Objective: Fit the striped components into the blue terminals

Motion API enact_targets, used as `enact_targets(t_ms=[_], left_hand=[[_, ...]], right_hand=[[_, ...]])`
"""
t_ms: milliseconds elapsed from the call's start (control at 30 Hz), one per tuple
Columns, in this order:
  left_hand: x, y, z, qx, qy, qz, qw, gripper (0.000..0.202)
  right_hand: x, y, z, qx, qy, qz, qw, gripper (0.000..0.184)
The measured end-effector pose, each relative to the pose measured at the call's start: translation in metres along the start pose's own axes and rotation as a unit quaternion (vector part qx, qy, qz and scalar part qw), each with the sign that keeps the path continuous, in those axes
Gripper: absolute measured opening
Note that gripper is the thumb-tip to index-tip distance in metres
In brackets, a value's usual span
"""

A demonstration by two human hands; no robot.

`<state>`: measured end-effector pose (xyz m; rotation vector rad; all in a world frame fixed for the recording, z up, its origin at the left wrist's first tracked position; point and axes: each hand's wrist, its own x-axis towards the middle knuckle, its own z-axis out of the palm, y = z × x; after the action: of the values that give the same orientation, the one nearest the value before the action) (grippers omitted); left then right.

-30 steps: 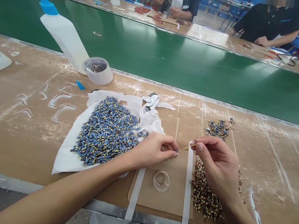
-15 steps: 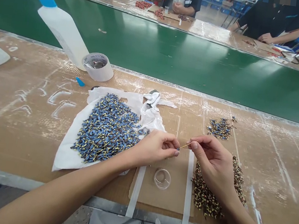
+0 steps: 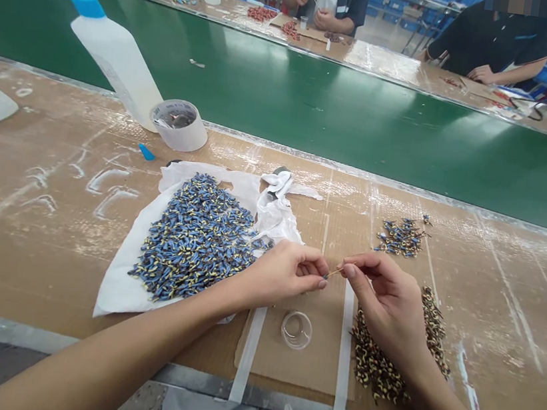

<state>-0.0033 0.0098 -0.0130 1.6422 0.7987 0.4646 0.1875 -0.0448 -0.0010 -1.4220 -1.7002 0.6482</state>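
Note:
My left hand [image 3: 289,273] pinches a tiny blue piece [image 3: 326,276] between thumb and fingertips. A thin wooden stick like a toothpick [image 3: 336,272] is pinched in my right hand [image 3: 389,304], its tip meeting the blue piece. Below the hands, a small clear plastic cup [image 3: 296,330] stands on a taped cardboard sheet [image 3: 302,370]. Left of them, many small blue, black and yellow pieces [image 3: 199,235] are heaped on white paper [image 3: 116,285]. A pile of black and yellow curved pieces [image 3: 379,374] lies partly hidden under my right hand.
A smaller blue-and-black pile [image 3: 402,237] lies at the right. Beyond the paper are a tape roll [image 3: 182,132], a leaning squeeze bottle [image 3: 115,66] and a blue cap [image 3: 146,152]. Crumpled tissue [image 3: 276,212] touches the heap. Past a green belt [image 3: 288,93], other people sit working.
My right hand has shifted slightly left and down, bringing its fingertips closer to my left hand along the stick. My left hand stays almost in place.

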Motion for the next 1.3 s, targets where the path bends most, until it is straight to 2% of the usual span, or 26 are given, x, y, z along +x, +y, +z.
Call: enact_targets(t_ms=[200, 333, 467, 567, 667, 800, 867, 967, 1067, 1133, 1200, 1300], left_hand=[[0.000, -0.001, 0.000, 0.008, 0.002, 0.004, 1.000, 0.008], [0.000, 0.002, 0.000, 0.013, 0.008, 0.003, 1.000, 0.006], [-0.001, 0.002, 0.000, 0.012, 0.008, 0.002, 1.000, 0.007], [-0.001, 0.000, 0.000, 0.008, 0.005, -0.004, 1.000, 0.008], [0.000, 0.000, 0.000, 0.003, 0.001, -0.014, 1.000, 0.009], [-0.001, 0.001, -0.001, -0.002, 0.000, -0.024, 1.000, 0.010], [-0.001, 0.001, -0.001, -0.007, -0.002, -0.030, 1.000, 0.011], [-0.002, 0.001, -0.002, -0.021, -0.007, -0.040, 0.999, 0.012], [0.000, 0.002, -0.002, -0.012, -0.014, -0.039, 0.999, 0.012], [0.001, 0.003, -0.002, 0.010, -0.010, -0.038, 0.999, 0.013], [0.002, 0.004, -0.002, 0.029, -0.004, -0.041, 0.999, 0.013], [0.003, 0.003, -0.002, 0.039, -0.006, -0.042, 0.998, 0.013]], right_hand=[[0.000, -0.002, -0.002, -0.041, -0.004, -0.067, 0.997, 0.003], [0.000, -0.005, 0.001, -0.030, -0.014, -0.076, 0.997, 0.006], [0.001, -0.005, 0.000, -0.015, -0.008, -0.062, 0.998, 0.006], [0.000, -0.007, -0.010, 0.058, -0.009, -0.006, 0.998, 0.005], [-0.002, -0.014, -0.020, 0.157, -0.081, 0.012, 0.984, 0.007], [-0.004, -0.026, -0.013, 0.163, -0.242, -0.068, 0.954, 0.010], [-0.004, -0.031, -0.005, 0.132, -0.281, -0.092, 0.946, 0.012], [-0.001, -0.032, -0.003, 0.096, -0.299, -0.111, 0.943, 0.015], [0.007, -0.023, -0.027, 0.050, -0.286, -0.093, 0.952, 0.020], [0.013, -0.010, -0.051, -0.021, -0.225, -0.034, 0.974, 0.018], [0.019, 0.007, -0.073, -0.107, -0.192, 0.043, 0.975, 0.015], [0.023, 0.025, -0.084, -0.147, -0.242, 0.077, 0.956, 0.013]])
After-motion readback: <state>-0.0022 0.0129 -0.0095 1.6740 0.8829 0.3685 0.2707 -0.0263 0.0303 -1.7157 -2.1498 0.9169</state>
